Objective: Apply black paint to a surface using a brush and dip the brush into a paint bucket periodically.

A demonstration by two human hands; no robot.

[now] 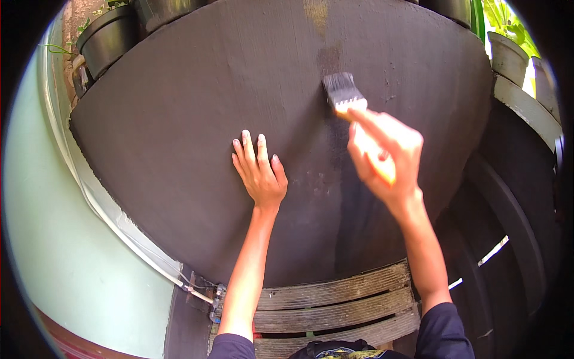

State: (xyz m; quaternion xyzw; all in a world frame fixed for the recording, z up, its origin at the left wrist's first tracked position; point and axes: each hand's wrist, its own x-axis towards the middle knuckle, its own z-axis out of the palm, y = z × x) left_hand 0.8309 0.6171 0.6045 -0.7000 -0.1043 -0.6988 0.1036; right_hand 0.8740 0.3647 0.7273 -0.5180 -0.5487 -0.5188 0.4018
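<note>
1. Dark brown-black painted surface [197, 119], broad and flat-faced, fills most of the view; looks like a slab or panel with a matt, slightly streaky coat. A yellowish unpainted patch [315, 12] shows at its top edge, with a duller strip running down from it.
2. Pale green wall [54, 239] along the left side, edged by a white strip and thin cables [149, 257] that run down to the lower left corner of the dark surface.
3. Weathered wooden slats [335, 305] lie below the dark surface, between the two forearms.
4. Black plant pots [107, 36] stand at upper left; a grey pot [508, 57] with green leaves behind it stands at upper right, on a pale ledge.
5. Dark curved bands [514, 239] on the right, kind not clear.
6. Left hand [260, 173]: palm flat on the dark surface, fingers together and stretched out, holding nothing.
7. Right hand [385, 155]: fingers wrapped round the pale wooden handle of a paintbrush [345, 96], index finger laid along the handle toward the ferrule.
8. Paintbrush: dark bristles pressed to the dark surface, upper centre right, just below the dull strip; well apart from the left hand.
</note>
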